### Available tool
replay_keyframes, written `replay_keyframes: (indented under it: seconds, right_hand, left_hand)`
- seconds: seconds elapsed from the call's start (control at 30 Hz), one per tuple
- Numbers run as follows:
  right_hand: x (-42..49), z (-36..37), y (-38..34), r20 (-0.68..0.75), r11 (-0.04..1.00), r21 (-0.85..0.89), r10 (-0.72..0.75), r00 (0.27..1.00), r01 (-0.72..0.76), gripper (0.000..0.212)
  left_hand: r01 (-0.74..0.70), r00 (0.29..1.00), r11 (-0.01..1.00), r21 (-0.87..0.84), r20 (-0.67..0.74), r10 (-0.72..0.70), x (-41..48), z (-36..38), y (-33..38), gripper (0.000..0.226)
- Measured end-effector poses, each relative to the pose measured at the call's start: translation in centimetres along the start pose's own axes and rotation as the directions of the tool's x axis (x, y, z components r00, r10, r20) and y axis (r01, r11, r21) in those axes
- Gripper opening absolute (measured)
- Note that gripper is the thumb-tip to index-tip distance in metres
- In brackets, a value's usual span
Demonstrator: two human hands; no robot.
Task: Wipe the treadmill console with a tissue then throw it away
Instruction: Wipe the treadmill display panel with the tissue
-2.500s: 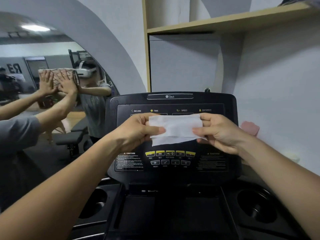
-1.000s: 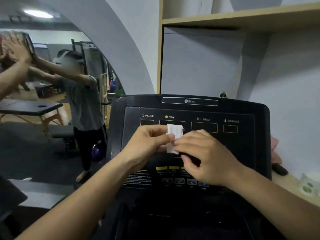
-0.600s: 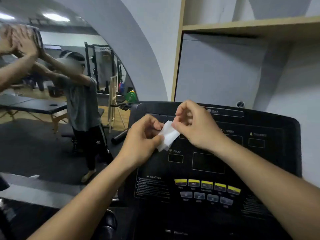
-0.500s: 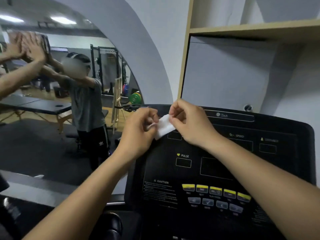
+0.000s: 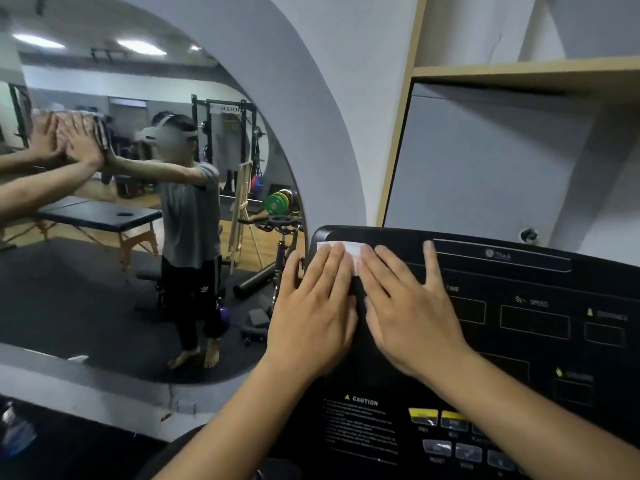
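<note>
This was a gym. A black treadmill console (image 5: 519,341) with time and speed readouts filled the view from 3 to 6 o'clock. At 9 o'clock an arched wall mirror (image 5: 52,271) reflected a power rack (image 5: 225,108), coloured weight plates (image 5: 275,203), a padded massage table (image 5: 100,214), a foam roller (image 5: 252,282) and a purple kettlebell (image 5: 224,315) on black rubber flooring (image 5: 79,306).

White tissue (image 5: 348,250) flat at top-left corner of black, upright-tilted treadmill console (image 5: 519,327), partly covered.
</note>
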State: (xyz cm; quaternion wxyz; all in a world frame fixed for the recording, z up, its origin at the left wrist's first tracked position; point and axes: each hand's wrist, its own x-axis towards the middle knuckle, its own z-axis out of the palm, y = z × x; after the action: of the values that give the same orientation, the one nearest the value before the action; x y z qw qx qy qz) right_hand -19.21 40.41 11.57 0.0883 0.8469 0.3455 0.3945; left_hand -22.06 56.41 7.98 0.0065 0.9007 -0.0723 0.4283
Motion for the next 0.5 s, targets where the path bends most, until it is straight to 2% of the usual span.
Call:
replay_keyframes:
  seconds: [0.07,0.2,0.4,0.5]
  right_hand:
    - [0.1,-0.3,-0.4,0.082,0.997,-0.035,0.065,0.995,-0.062,0.059]
    - [3.3,-1.2,0.4,0.145,0.985,-0.073,0.163,0.976,-0.154,0.062]
    - [-0.9,-0.8,-0.7,0.163,0.992,-0.044,0.127,0.979,-0.121,0.062]
    - [1.2,-1.2,0.8,0.166,0.982,-0.092,0.18,0.97,-0.167,0.062]
  left_hand:
    - [-0.013,0.999,1.0,-0.011,0.03,0.013,0.9,-0.2,-0.1,0.06]
    - [0.014,0.998,0.999,-0.032,0.063,-0.012,4.3,-0.5,-1.0,0.061]
    - [-0.054,0.996,0.997,-0.055,0.064,0.058,-0.1,0.2,0.9,0.062]
    - [-0.04,0.999,0.999,-0.023,0.028,0.04,2.7,0.1,1.0,0.062]
